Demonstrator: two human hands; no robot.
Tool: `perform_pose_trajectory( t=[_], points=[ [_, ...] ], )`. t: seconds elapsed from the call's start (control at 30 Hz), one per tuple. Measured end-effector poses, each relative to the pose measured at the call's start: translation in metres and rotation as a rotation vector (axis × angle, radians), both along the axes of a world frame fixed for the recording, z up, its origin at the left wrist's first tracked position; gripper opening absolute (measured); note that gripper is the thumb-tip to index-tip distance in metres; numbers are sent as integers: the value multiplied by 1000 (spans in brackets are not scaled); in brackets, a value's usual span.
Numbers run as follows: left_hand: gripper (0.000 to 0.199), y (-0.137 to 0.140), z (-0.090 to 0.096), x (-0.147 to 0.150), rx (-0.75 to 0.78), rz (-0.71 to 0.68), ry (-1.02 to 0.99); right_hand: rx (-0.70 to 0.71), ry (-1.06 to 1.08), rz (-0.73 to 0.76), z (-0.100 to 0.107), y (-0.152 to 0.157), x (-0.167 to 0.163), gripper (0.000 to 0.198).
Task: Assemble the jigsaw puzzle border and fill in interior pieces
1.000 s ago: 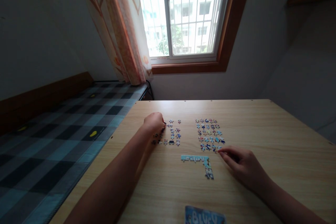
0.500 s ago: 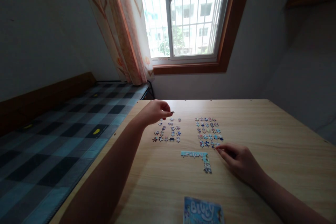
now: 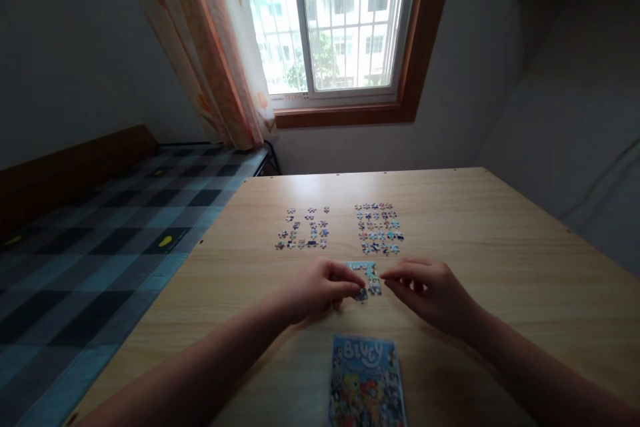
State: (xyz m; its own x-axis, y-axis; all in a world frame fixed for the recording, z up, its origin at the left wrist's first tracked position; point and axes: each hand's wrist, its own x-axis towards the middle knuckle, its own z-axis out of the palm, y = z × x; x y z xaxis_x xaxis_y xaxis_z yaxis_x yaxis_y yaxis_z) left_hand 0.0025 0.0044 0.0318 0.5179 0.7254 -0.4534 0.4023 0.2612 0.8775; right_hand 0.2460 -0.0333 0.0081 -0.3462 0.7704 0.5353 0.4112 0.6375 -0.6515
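My left hand point(image 3: 327, 288) pinches a small jigsaw piece point(image 3: 362, 294) just below the joined strip of puzzle. That joined section point(image 3: 374, 280) forms a corner, its top edge light blue, partly covered by my left fingers. My right hand point(image 3: 430, 287) is at the section's right side, thumb and forefinger close together at its edge. Whether anything is between those fingertips is too small to tell. Nearer to me lies a blue picture box or card point(image 3: 367, 380) lettered "BLUEY".
Loose pieces lie in two groups farther back, a sparser left group point(image 3: 311, 243) and a tighter right group point(image 3: 376, 225). They rest on a wooden table point(image 3: 490, 227). A bed with a checked cover point(image 3: 125, 233) stands to the left; a window point(image 3: 345, 27) is ahead.
My left hand has come from beyond the left group down to the joined section, bringing a piece. My right hand has shifted from the right group's near edge to the section's side. The view has tilted down.
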Motion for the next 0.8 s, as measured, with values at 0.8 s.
perform_pose_trajectory(
  t=[0.8],
  points=[
    [17,-11,-15,15,62,28,-52,81,-158,39,-2,12,26,10]
  ],
)
